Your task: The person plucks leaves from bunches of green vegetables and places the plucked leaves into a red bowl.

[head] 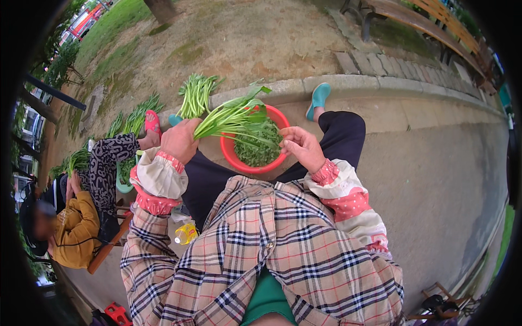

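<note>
My left hand (180,139) is closed around the stem ends of a bunch of leafy greens (228,118), whose leaves reach over a red plastic basin (231,158). Inside the basin lies a heap of loose green leaves (257,148). My right hand (302,147) is at the basin's right rim, thumb and forefinger close together near the leaf tips; whether a bit of leaf is between them I cannot tell. Another bunch of green stalks (195,95) lies beyond my left hand, by the kerb.
A stone kerb (359,81) runs beyond my feet. On the left sits another person (77,228) beside a light green basin (123,181) and more greens (140,114). A yellow-labelled bottle (186,233) is near my left thigh. A wooden bench (424,24) stands at the upper right.
</note>
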`<control>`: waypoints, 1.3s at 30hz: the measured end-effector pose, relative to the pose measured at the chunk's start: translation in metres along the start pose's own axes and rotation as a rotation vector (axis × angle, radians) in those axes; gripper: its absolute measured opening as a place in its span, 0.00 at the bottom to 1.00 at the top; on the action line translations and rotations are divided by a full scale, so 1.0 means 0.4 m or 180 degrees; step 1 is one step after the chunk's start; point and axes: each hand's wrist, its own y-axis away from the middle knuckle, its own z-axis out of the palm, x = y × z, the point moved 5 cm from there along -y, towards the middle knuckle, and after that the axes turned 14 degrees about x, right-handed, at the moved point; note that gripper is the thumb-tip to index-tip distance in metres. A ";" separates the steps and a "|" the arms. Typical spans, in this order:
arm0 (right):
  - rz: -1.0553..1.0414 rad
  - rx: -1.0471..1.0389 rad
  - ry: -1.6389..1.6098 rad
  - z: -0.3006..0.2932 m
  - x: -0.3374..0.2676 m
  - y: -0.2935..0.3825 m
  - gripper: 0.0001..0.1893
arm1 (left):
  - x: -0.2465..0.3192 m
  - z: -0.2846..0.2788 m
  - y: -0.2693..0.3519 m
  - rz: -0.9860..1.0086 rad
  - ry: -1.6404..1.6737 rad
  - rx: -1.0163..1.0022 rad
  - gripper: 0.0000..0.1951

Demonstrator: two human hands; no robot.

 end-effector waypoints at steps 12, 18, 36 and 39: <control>0.0099 0.0225 0.0038 -0.019 0.044 -0.005 0.18 | 0.006 -0.004 0.021 0.0198 0.0452 -0.0095 0.12; -0.0095 0.0259 0.0020 -0.002 0.053 -0.002 0.18 | 0.023 -0.001 0.018 0.0394 0.0626 -0.0304 0.09; -0.0254 0.0435 0.0062 -0.006 0.049 0.005 0.14 | 0.032 -0.011 0.009 0.0488 0.0619 -0.0486 0.12; -0.0191 0.0343 0.0007 -0.008 0.043 0.009 0.14 | 0.015 -0.005 0.010 0.0490 0.0624 -0.0446 0.10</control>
